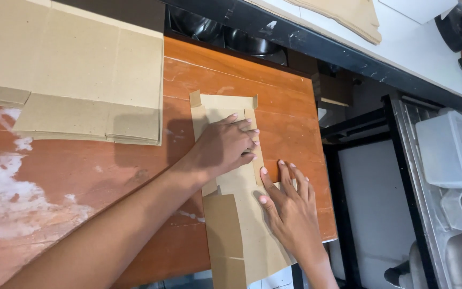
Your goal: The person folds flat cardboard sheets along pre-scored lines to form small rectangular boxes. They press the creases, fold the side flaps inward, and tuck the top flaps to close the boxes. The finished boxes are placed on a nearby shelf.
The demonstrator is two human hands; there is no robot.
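- Head view: cardboard box blank (236,214), flat and unfolded, is laid lengthwise on an orange wooden tabletop (290,112), with its near end hanging past the table's front edge.
- The left hand (225,147) is pressed palm-down on the upper part of the blank, with the fingers bent at the knuckles and spread a little; nothing is gripped.
- The right hand (290,206) is laid flat on the blank's right edge, just below the left hand, with the fingers straight and fanned out; nothing is gripped by it either.
- A narrow side flap (253,144) is held down under the left fingertips, and small tabs are seen at the blank's far corners.
- A stack of larger flat cardboard sheets (81,75) is placed on the table's far left, well apart from the hands.
- White worn patches (6,198) are seen on the tabletop at the left.
- Clear plastic containers (447,152) are kept on a rack at the right, beyond the table.
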